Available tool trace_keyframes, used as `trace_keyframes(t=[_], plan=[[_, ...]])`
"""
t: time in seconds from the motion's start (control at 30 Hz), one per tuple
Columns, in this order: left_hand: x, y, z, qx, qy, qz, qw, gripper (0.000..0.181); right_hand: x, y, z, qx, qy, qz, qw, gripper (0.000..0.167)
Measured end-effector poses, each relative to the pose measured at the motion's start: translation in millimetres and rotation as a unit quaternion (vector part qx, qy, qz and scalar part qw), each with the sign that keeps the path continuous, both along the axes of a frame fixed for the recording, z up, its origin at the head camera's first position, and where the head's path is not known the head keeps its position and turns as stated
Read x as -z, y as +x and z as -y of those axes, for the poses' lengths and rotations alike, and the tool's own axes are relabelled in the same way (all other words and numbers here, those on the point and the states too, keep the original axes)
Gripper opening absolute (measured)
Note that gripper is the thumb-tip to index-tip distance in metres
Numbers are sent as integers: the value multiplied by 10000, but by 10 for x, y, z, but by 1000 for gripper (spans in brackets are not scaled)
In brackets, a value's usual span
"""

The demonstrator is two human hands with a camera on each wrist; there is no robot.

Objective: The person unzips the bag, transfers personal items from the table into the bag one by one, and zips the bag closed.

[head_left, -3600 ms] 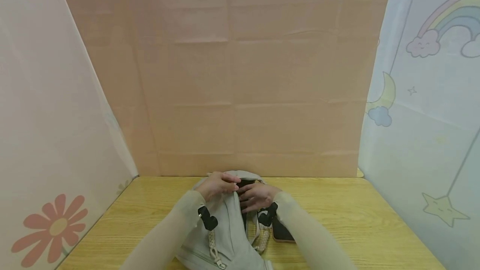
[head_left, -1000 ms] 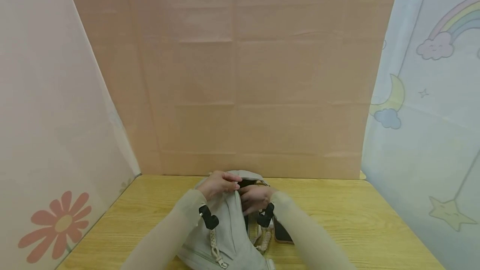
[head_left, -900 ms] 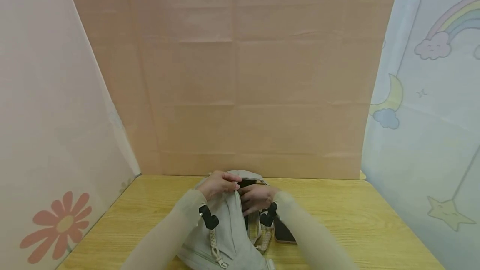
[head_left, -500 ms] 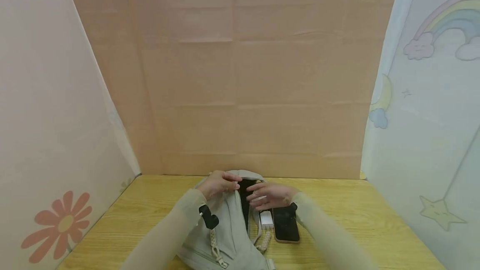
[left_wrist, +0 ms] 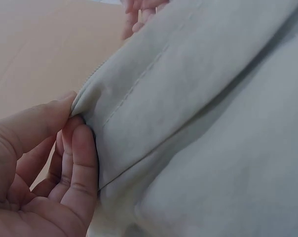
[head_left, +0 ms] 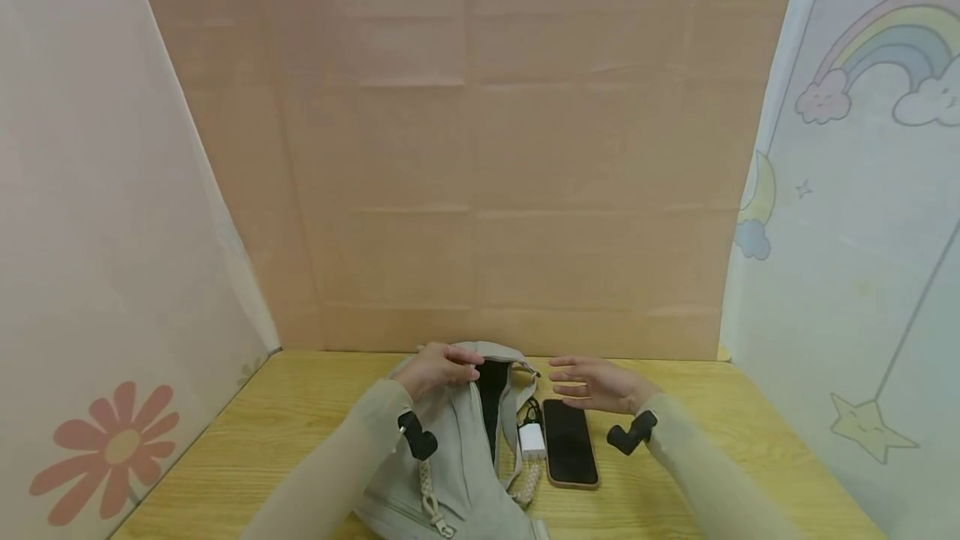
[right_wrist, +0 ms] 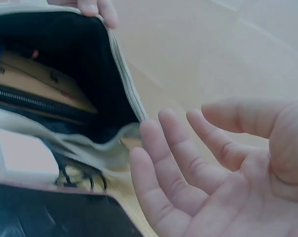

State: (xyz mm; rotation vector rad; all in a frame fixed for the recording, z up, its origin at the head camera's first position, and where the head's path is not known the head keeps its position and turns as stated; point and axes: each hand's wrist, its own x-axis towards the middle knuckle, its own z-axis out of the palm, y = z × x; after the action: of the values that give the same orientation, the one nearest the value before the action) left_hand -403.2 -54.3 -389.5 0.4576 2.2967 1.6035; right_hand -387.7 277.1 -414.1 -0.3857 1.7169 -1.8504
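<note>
A light grey-green bag lies on the wooden table with its zipped mouth parted. My left hand pinches the edge of that opening between thumb and fingers, as the left wrist view shows on the zip edge. To the right of the bag, my right hand is in the air above the far end of a phone, its fingers apart and holding nothing. In the right wrist view, a brown item and a black zip show inside the dark bag.
Between bag and phone sits a white charger plug with a black cable. A braided cord lies by the bag's strap. A brown paper-like backdrop rises behind the table, with patterned cloth at the right.
My right hand has come out of the bag's opening and moved right, with nothing in it. The charger and phone are now uncovered. My left hand stays at the bag's edge.
</note>
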Motion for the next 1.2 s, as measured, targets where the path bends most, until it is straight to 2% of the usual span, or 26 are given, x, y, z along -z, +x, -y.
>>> trace_keyframes(t=[0.2,0.47,0.77,1.07,1.2], plan=[[15,-11,11,51,-33,-38,10000,35,90,49,-191,250,388,-60,9989,52],[18,-17,5,98,74,-16,9999,35,228,57,-264,555,902,-47,9944,45],[0,-6,-14,10,126,57,9999,33,299,71,-254,1050,1814,-21,9778,41],[-40,31,-17,-12,105,82,9999,35,264,47,-160,838,2079,-139,9745,44],[-44,38,-15,-22,117,105,9999,35,258,59,-98,864,2383,-218,9671,50]])
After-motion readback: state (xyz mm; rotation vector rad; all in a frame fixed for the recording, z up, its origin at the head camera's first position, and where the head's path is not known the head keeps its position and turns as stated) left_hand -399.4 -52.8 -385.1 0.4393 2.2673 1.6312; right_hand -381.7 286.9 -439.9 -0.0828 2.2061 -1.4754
